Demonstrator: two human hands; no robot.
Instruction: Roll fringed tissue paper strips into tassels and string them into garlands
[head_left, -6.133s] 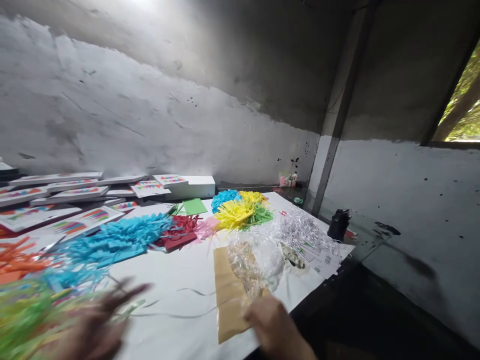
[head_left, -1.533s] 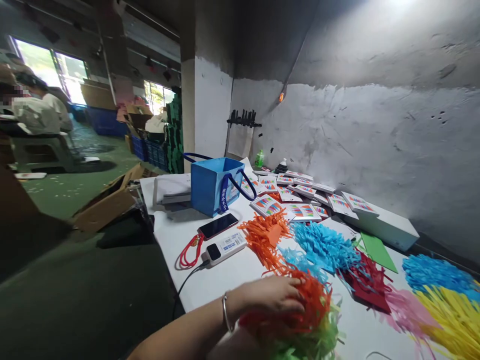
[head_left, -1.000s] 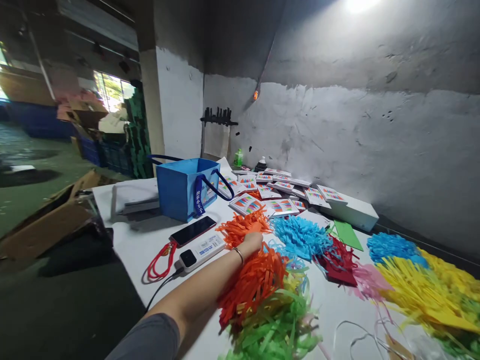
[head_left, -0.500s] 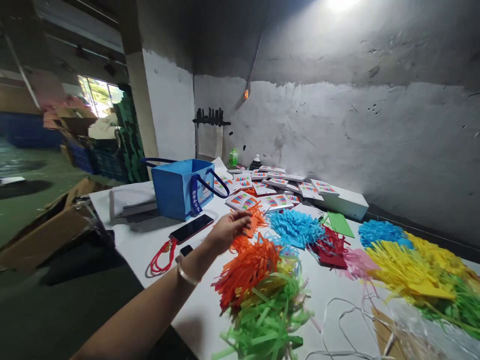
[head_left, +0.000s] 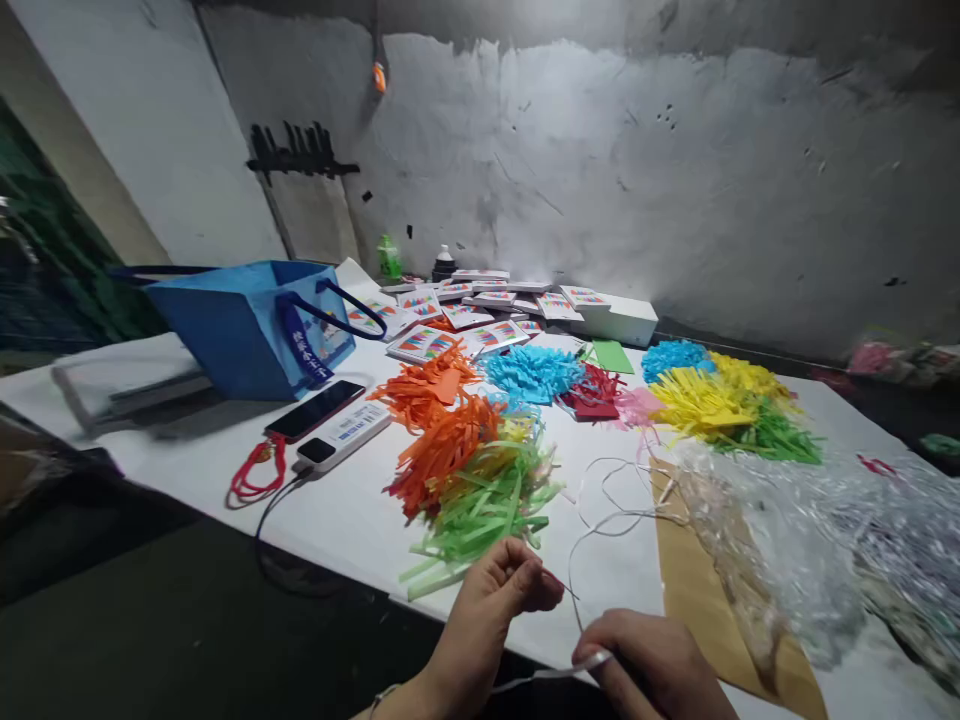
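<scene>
1. Two bare hands are at the near edge of the white-topped worktop (head_left: 330, 525), the left hand (head_left: 495, 620) just beside the right hand (head_left: 652, 655).
2. The right hand's grip is closed, thumb and fingers pinching a thin white cord (head_left: 559, 673).
3. The left hand's grip is drawn into a pinch, thumb against curled fingers; a fine strand shows at the fingertips, but whether it is held cannot be told.
4. One length of cord trails from the right hand towards the left hand's lower edge; another rises to loose loops lying on the worktop, partly over a flat brown cardboard sheet (head_left: 697, 580).
5. Crumpled clear plastic wrapping (head_left: 795, 575) overlaps that sheet.
6. Just beyond the left hand is a heap of green paper fringe (head_left: 491, 505), touching orange paper fringe (head_left: 454, 440).
7. Farther back are bright blue paper fringe (head_left: 532, 372) and yellow paper fringe (head_left: 701, 402), with dark red paper fringe (head_left: 596, 387) between them.
8. Off to the left, a black-screened phone (head_left: 319, 411) lies near a blue paper bag (head_left: 225, 335).
</scene>
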